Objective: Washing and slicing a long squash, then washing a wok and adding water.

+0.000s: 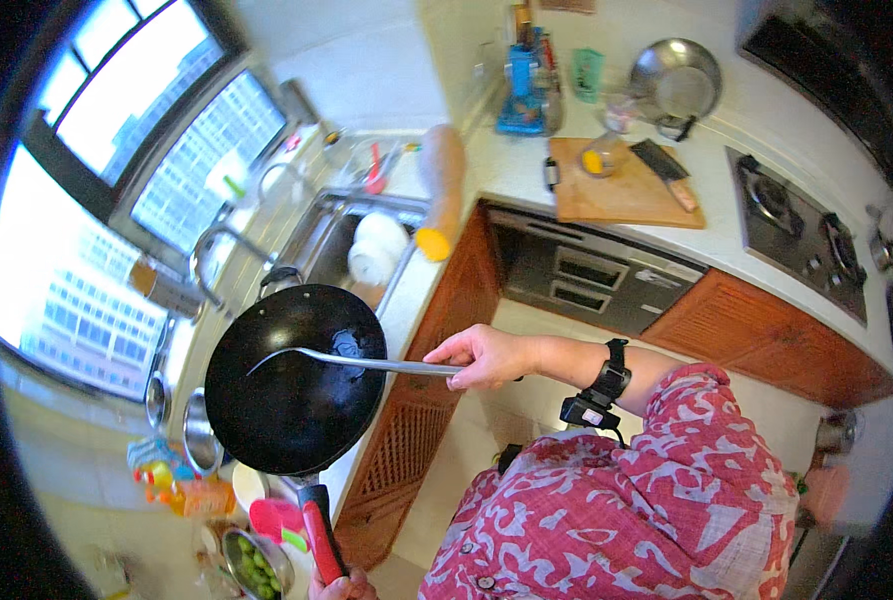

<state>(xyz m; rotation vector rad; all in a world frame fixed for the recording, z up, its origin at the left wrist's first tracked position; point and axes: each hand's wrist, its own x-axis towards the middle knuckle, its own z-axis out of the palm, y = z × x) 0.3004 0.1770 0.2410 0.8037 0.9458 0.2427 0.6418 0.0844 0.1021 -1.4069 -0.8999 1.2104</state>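
Note:
A black wok (289, 405) is tilted at the counter's edge beside the sink, its dark inside facing me and a wet, shiny patch near its right side. My left hand (343, 586), partly cut off by the bottom edge of the view, grips the wok's red and black handle (323, 536). In my right hand (484, 358) is the metal handle of a wok spatula (379, 364). Its thin curved blade, seen nearly edge-on, lies across the wok's opening; whether it touches the wok I cannot tell.
White bowls (377, 244) sit in the steel sink (319, 232) under a curved faucet (206, 244). A cut squash (440, 187) lies at the counter corner. A cleaver (660, 165) rests on the wooden cutting board (619, 199), left of the gas stove (799, 232). Green vegetables fill a metal bowl (285, 564).

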